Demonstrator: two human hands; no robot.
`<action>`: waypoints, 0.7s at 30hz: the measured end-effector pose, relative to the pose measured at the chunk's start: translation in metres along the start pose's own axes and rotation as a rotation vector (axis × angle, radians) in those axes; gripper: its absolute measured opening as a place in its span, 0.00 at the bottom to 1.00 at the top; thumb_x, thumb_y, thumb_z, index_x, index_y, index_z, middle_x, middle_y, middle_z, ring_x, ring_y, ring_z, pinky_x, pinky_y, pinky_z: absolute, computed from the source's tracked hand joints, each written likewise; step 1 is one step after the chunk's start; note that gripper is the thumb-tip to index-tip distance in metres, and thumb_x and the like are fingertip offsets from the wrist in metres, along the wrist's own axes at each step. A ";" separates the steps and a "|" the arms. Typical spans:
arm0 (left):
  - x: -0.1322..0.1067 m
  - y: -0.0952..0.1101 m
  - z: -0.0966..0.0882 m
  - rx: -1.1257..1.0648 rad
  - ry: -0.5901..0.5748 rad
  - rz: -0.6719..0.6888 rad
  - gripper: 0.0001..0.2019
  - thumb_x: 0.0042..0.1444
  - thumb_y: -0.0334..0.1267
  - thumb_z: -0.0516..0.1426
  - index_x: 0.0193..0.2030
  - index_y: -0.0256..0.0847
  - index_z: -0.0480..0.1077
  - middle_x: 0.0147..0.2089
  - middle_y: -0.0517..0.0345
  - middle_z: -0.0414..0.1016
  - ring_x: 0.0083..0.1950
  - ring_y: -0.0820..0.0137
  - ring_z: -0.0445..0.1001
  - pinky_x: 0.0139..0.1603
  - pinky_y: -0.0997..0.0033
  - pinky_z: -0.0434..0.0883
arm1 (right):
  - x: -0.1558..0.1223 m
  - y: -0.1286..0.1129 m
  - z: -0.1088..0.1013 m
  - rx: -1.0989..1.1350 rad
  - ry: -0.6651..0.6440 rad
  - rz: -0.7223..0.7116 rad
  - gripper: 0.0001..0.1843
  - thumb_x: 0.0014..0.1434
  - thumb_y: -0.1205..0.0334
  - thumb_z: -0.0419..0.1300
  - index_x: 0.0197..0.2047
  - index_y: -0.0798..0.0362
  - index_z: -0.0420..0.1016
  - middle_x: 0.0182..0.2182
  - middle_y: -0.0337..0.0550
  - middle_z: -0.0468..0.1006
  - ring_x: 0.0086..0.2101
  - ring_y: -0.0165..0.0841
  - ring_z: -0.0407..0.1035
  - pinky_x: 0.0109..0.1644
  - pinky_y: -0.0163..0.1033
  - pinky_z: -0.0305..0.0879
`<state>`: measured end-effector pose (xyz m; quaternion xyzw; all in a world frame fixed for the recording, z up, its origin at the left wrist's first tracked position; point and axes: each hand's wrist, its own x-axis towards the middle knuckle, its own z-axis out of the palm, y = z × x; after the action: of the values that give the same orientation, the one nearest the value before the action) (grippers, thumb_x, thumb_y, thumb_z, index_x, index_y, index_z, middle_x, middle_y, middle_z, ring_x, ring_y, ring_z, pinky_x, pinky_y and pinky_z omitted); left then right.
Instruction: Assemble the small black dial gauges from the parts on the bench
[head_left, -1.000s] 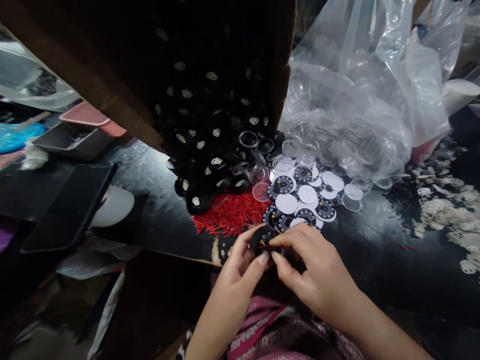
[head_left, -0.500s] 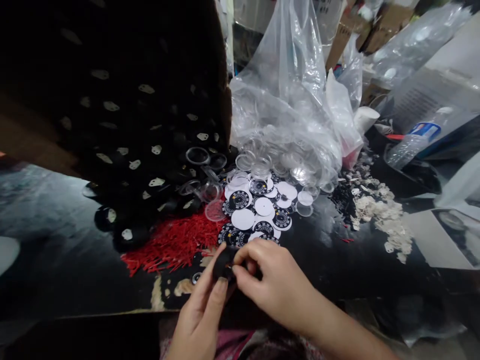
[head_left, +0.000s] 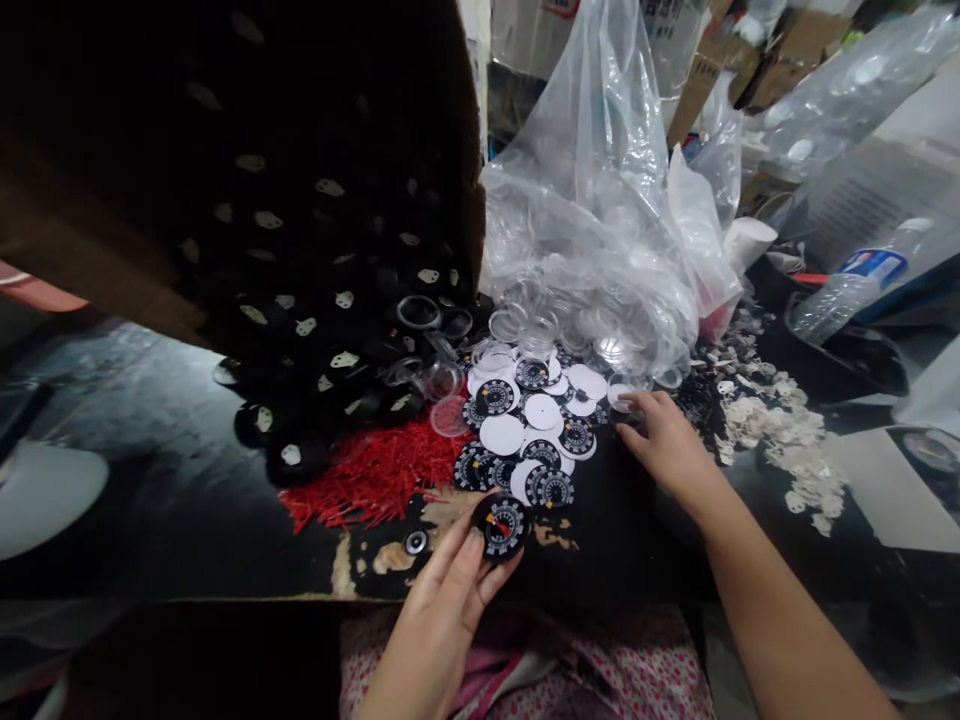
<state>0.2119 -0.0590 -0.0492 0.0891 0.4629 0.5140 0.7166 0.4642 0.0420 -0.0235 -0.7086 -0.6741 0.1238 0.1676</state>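
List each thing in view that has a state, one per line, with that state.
Left hand: fingers pinch the black dial.
Black dial: face up, red needle fitted, no clear cover on it.
Right hand: fingers spread on a clear cover, not lifted.
Plastic bag: open, clear covers spilling out.
Water bottle: lying on its side.

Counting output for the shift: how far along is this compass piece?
Done: the compass in the left hand already carries its dial and red needle. In hand: the right hand reaches a clear cover. Left: the cover is not yet on; loose dials and needles remain.
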 end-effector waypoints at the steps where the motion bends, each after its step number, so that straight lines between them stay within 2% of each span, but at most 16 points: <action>1: 0.000 0.001 0.000 -0.015 -0.019 -0.004 0.17 0.59 0.44 0.59 0.53 0.43 0.73 0.61 0.52 0.73 0.57 0.61 0.75 0.56 0.63 0.75 | -0.003 -0.004 -0.001 0.030 0.007 -0.016 0.17 0.59 0.62 0.56 0.51 0.53 0.73 0.43 0.48 0.73 0.37 0.38 0.72 0.46 0.46 0.68; 4: 0.000 0.007 0.002 -0.059 -0.095 -0.065 0.16 0.61 0.45 0.57 0.51 0.38 0.74 0.54 0.47 0.78 0.53 0.59 0.77 0.57 0.58 0.74 | -0.022 -0.031 -0.002 0.267 -0.020 -0.043 0.17 0.62 0.60 0.54 0.53 0.52 0.73 0.38 0.46 0.76 0.37 0.37 0.72 0.44 0.45 0.70; 7: 0.001 0.011 0.007 -0.076 -0.136 -0.109 0.16 0.62 0.47 0.56 0.48 0.38 0.75 0.48 0.48 0.81 0.50 0.61 0.79 0.55 0.61 0.75 | -0.050 -0.072 0.004 0.574 -0.214 -0.160 0.19 0.65 0.60 0.53 0.58 0.49 0.70 0.40 0.44 0.77 0.37 0.35 0.73 0.42 0.41 0.72; 10: 0.000 0.011 0.008 -0.005 -0.119 -0.012 0.14 0.60 0.46 0.58 0.50 0.44 0.75 0.54 0.51 0.78 0.55 0.62 0.76 0.57 0.62 0.73 | -0.068 -0.103 0.014 0.580 -0.264 -0.343 0.19 0.65 0.67 0.52 0.57 0.48 0.72 0.45 0.47 0.71 0.43 0.33 0.70 0.49 0.41 0.69; 13: 0.000 0.009 0.002 0.172 -0.105 0.103 0.18 0.57 0.42 0.61 0.55 0.49 0.72 0.61 0.55 0.72 0.61 0.61 0.71 0.61 0.61 0.70 | -0.069 -0.112 0.019 0.556 -0.271 -0.358 0.18 0.65 0.67 0.52 0.56 0.45 0.73 0.48 0.45 0.68 0.45 0.32 0.69 0.50 0.39 0.67; 16: -0.003 0.005 -0.003 0.351 -0.122 0.191 0.21 0.57 0.42 0.61 0.58 0.49 0.71 0.62 0.55 0.72 0.63 0.61 0.69 0.64 0.61 0.66 | -0.065 -0.112 0.021 0.562 -0.239 -0.326 0.12 0.68 0.60 0.50 0.45 0.50 0.74 0.40 0.42 0.72 0.40 0.32 0.69 0.44 0.37 0.65; 19: -0.009 0.002 -0.002 0.504 -0.158 0.244 0.21 0.57 0.43 0.60 0.58 0.48 0.71 0.60 0.55 0.74 0.64 0.60 0.68 0.64 0.62 0.66 | -0.064 -0.117 0.024 0.421 -0.090 -0.342 0.19 0.70 0.57 0.45 0.28 0.51 0.64 0.24 0.38 0.68 0.28 0.32 0.62 0.34 0.38 0.57; 21: -0.011 0.004 0.003 0.573 -0.167 0.288 0.19 0.58 0.43 0.59 0.57 0.48 0.71 0.60 0.54 0.74 0.63 0.60 0.69 0.63 0.63 0.68 | -0.063 -0.122 0.029 0.364 -0.004 -0.383 0.21 0.69 0.60 0.42 0.24 0.50 0.57 0.20 0.36 0.63 0.24 0.31 0.57 0.33 0.39 0.52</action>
<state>0.2111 -0.0653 -0.0388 0.3935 0.5108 0.4501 0.6178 0.3376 -0.0149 -0.0039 -0.5258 -0.7630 0.2105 0.3114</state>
